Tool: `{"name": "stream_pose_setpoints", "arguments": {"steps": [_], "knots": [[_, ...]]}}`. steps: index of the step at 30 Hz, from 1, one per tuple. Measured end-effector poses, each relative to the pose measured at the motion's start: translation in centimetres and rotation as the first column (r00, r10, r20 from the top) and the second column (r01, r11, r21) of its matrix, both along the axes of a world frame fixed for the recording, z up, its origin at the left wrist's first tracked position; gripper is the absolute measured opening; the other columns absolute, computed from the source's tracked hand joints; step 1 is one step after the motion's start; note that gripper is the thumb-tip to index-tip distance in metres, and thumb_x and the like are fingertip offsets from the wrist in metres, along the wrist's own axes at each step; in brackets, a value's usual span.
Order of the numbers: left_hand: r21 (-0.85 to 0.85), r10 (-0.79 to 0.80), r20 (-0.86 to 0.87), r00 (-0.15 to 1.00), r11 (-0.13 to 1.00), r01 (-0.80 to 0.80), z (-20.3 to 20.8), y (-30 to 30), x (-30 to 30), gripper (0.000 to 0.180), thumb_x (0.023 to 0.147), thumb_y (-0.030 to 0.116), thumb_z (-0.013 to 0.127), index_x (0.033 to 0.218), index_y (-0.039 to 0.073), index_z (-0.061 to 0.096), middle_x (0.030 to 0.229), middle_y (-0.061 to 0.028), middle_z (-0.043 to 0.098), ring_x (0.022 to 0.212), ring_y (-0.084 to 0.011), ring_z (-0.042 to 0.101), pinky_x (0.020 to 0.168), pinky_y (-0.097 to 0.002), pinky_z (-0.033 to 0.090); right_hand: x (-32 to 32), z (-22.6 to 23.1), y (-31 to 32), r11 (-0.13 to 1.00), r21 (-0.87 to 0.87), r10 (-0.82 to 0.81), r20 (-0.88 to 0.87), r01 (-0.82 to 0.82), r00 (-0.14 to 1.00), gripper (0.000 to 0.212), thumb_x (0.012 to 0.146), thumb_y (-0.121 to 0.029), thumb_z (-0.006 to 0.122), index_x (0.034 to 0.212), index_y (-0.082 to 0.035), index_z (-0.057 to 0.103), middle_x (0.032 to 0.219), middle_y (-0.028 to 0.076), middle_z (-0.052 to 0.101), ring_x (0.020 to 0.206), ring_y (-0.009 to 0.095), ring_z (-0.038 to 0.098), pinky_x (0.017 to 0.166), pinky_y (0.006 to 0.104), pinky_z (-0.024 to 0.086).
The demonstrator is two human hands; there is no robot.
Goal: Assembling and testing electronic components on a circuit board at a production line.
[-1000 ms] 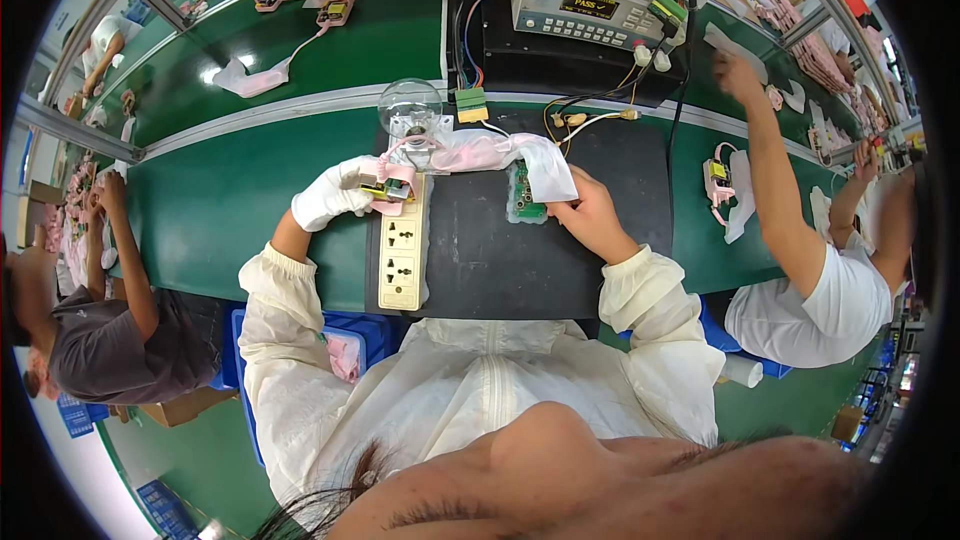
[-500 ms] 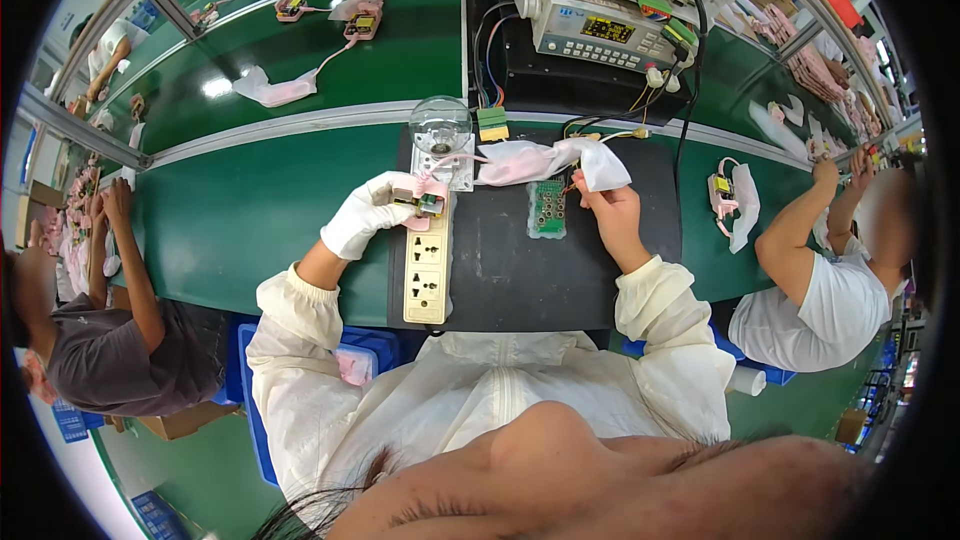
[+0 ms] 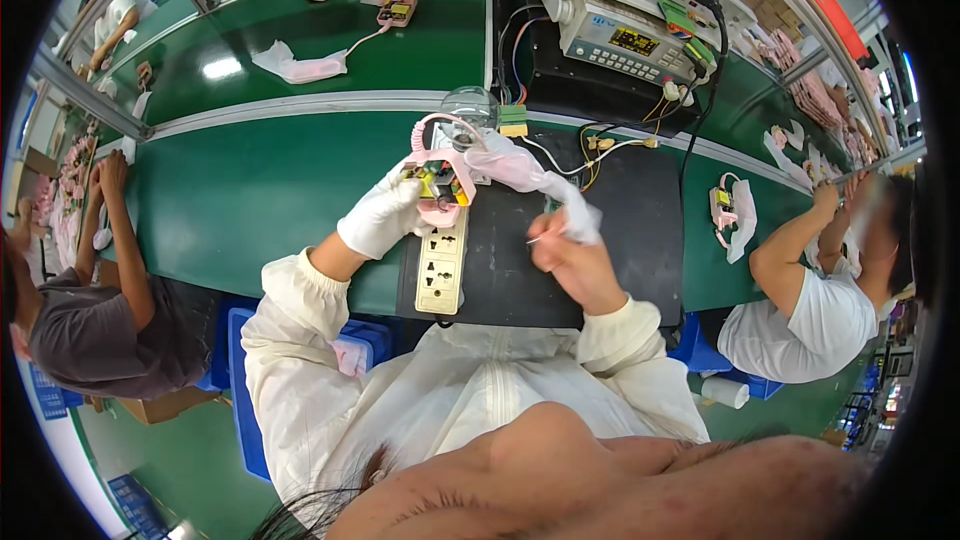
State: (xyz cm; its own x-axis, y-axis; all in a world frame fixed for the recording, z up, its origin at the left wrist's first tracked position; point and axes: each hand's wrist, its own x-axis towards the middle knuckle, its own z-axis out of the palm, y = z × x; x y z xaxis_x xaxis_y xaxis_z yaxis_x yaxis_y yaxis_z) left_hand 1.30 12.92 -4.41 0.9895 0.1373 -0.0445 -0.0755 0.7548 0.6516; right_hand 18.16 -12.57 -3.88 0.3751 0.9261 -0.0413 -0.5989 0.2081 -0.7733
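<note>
My left hand (image 3: pixel 385 218) holds the pink-framed circuit unit (image 3: pixel 440 190) over the power strip (image 3: pixel 440 278); right hand (image 3: pixel 577 262) pinches the white sleeve (image 3: pixel 577 210). I've mat (image 3: pixel 625 285) room rightward; green table (image 3: pixel 260 205) leftward, metal rail (image 3: pixel 300 112) behind.

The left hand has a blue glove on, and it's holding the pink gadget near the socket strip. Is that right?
Not quite: the glove is white, not blue, as the head view shows. The left hand does hold the pink gadget near the socket strip.
</note>
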Motion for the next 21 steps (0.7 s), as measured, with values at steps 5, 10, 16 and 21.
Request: {"name": "stream_pose_setpoints", "arguments": {"steps": [5,10,16,21], "knots": [[0.082,-0.132,0.023,0.991,0.988,0.130,0.2,-1.3,-0.5,0.067,0.089,0.025,0.069,0.143,0.008,0.035,0.132,-0.0084,0.054,0.118,-0.0214,0.056,0.102,-0.0371,0.044,-5.2,1.3,3.1,0.979,-0.103,-0.060,0.676,0.175,0.735,0.041,0.085,-0.011,0.071,0.122,0.001,0.055,0.124,0.012,0.058,0.102,0.018,0.059,0.086,0.0290,0.048],[0.350,-0.137,-0.068,0.988,0.924,0.152,0.0,-2.1,-1.2,0.066,0.091,0.032,0.065,0.143,0.006,0.035,0.133,-0.0082,0.052,0.121,-0.0234,0.055,0.103,-0.0374,0.043,-6.5,1.7,3.4,0.982,-0.044,-0.055,0.866,0.184,0.497,0.065,0.082,-0.013,0.075,0.136,0.001,0.042,0.132,0.012,0.052,0.121,0.021,0.051,0.102,0.0352,0.040],[0.643,-0.094,-0.014,0.995,0.762,0.081,-1.4,-0.8,-1.6,0.063,0.095,0.045,0.056,0.139,0.003,0.039,0.127,-0.0128,0.056,0.109,-0.0255,0.061,0.094,-0.0379,0.049,-6.0,-0.1,3.0,0.996,-0.065,-0.020,0.438,0.053,0.899,0.081,0.079,-0.015,0.077,0.144,-0.001,0.031,0.135,0.009,0.049,0.124,0.022,0.050,0.102,0.0364,0.040],[0.391,-0.269,0.109,0.957,0.897,0.208,-0.9,0.5,-0.4,0.061,0.097,0.051,0.047,0.128,-0.001,0.049,0.106,-0.0164,0.063,0.081,-0.0227,0.066,0.074,-0.0339,0.054,-3.3,1.2,-0.3,0.997,-0.075,0.015,0.070,-0.009,0.997,0.081,0.080,-0.020,0.077,0.144,-0.002,0.031,0.135,0.008,0.048,0.120,0.022,0.051,0.097,0.0355,0.044]]}}
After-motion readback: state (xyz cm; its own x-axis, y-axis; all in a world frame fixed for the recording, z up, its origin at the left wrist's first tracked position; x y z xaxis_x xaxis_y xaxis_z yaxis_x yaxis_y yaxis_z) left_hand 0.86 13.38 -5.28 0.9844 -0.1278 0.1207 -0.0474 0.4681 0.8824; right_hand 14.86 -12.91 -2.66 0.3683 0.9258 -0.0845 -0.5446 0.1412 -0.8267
